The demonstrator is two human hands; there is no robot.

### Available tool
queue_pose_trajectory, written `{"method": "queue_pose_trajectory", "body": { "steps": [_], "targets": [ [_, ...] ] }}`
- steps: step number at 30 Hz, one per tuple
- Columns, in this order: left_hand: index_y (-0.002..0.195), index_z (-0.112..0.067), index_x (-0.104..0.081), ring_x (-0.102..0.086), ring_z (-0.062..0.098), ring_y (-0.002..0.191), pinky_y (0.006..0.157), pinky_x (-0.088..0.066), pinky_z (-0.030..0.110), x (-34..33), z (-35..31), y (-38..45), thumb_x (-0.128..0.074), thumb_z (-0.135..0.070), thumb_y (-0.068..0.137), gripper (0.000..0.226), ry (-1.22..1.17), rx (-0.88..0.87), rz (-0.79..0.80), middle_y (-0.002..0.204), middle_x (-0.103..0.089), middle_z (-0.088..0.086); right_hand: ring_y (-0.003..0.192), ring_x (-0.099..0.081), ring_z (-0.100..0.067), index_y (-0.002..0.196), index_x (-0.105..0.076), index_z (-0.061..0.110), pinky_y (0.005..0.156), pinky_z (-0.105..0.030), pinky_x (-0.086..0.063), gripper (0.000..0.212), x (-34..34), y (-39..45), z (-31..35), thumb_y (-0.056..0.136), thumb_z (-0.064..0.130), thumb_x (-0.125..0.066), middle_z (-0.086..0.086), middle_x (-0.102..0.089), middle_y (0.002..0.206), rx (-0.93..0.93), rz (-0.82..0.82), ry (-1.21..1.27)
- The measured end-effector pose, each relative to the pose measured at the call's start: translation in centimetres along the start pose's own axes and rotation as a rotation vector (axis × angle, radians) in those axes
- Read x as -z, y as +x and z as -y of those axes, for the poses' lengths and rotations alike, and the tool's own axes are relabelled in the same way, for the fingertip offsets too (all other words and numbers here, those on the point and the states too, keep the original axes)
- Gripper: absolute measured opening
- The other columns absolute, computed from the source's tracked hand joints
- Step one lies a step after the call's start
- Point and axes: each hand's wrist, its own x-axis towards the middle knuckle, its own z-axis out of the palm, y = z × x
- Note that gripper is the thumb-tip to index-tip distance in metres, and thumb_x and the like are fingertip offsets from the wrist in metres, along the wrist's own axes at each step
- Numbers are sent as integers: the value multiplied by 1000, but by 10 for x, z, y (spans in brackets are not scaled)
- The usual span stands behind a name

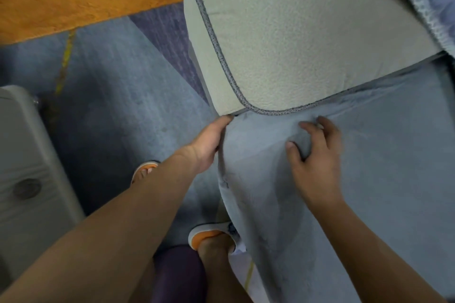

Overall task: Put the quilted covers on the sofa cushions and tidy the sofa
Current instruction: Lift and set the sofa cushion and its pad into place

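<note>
Fingertips of left hand [209, 141] vanish under the piped beige cushion [307, 39] corner — grip unclear; right hand [317, 155] pinches soft blue cover [381, 155] folds.

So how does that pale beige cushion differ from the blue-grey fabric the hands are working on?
The beige cushion looks firm and flat, edged with dark grey piping; the blue-grey cover is loose and wrinkled, and no such piping shows on it. The cushion has a nubbly texture, the cover a smoother one. The left hand holds the cover's edge and the right hand bunches its cloth; neither hand grips the cushion. The two lie edge to edge.
</note>
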Motion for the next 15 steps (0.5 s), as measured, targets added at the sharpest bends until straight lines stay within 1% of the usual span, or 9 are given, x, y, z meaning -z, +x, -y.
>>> {"method": "queue_pose_trajectory", "body": {
  "steps": [2, 3, 5, 7, 9, 10, 12, 14, 15],
  "targets": [
    [123, -31, -65, -58, -4, 102, 86, -37, 17, -4, -1, -7, -51, -54, 95, 39, 101, -78, 68, 111, -69, -19, 121, -47, -27, 124, -58, 10, 104, -6, -24, 40, 1, -7, 3, 87, 20, -71, -11, -40, 132, -79, -66, 32],
    [131, -34, -60, -53, -8, 107, 85, -34, 16, -3, -1, -9, -48, -58, 95, 45, 143, -111, 74, 122, -64, -20, 115, -50, -27, 123, -57, 11, 101, -7, -28, 40, 1, -9, 5, 87, 22, -72, -8, -40, 128, -146, -74, 58],
    [134, -36, -58, -51, -4, 119, 98, -31, 20, 2, 0, -8, -47, -63, 93, 51, 221, -149, 59, 133, -59, -18, 112, -51, -28, 126, -56, 14, 101, -19, -34, 42, 1, -10, 9, 88, 26, -71, -8, -42, 127, -208, -51, 48],
    [128, -38, -64, -53, 3, 123, 107, -33, 29, 4, -4, -7, -45, -65, 89, 51, 266, -151, 52, 130, -63, -17, 118, -47, -32, 129, -58, 13, 105, -31, -33, 41, -3, -8, 13, 91, 25, -67, -12, -46, 134, -44, -39, -101],
    [119, -32, -70, -60, 9, 116, 103, -39, 31, 1, -6, 3, -44, -60, 90, 48, 259, -137, 43, 119, -70, -11, 123, -44, -36, 128, -60, 10, 108, -41, -34, 37, -8, 6, 12, 95, 27, -58, -13, -51, 135, 150, -27, -243],
    [115, -27, -72, -63, 13, 113, 100, -42, 31, 0, -5, 9, -43, -56, 92, 47, 237, -136, 25, 114, -73, -7, 124, -45, -38, 124, -61, 9, 109, -47, -35, 36, -10, 17, 11, 96, 29, -53, -14, -55, 131, 206, -18, -289],
    [112, -19, -73, -65, 19, 110, 98, -45, 33, -8, -1, 13, -44, -51, 94, 47, 158, -152, -27, 109, -75, 1, 117, -51, -42, 110, -65, 7, 108, -55, -35, 35, -11, 38, 9, 96, 33, -46, -18, -60, 116, 225, -9, -344],
    [106, -18, -75, -67, 19, 106, 99, -46, 36, -18, 5, 8, -45, -50, 95, 46, 28, -167, -66, 104, -76, 1, 108, -56, -41, 100, -68, 7, 109, -55, -35, 35, -11, 52, 10, 95, 35, -47, -18, -64, 104, 214, -23, -384],
    [97, -18, -76, -68, 16, 99, 96, -47, 35, -24, 10, 4, -44, -48, 96, 44, -34, -177, -91, 97, -77, -1, 106, -56, -40, 99, -68, 8, 109, -53, -36, 35, -11, 54, 9, 95, 35, -48, -18, -64, 102, 228, -28, -399]
  ]
}}
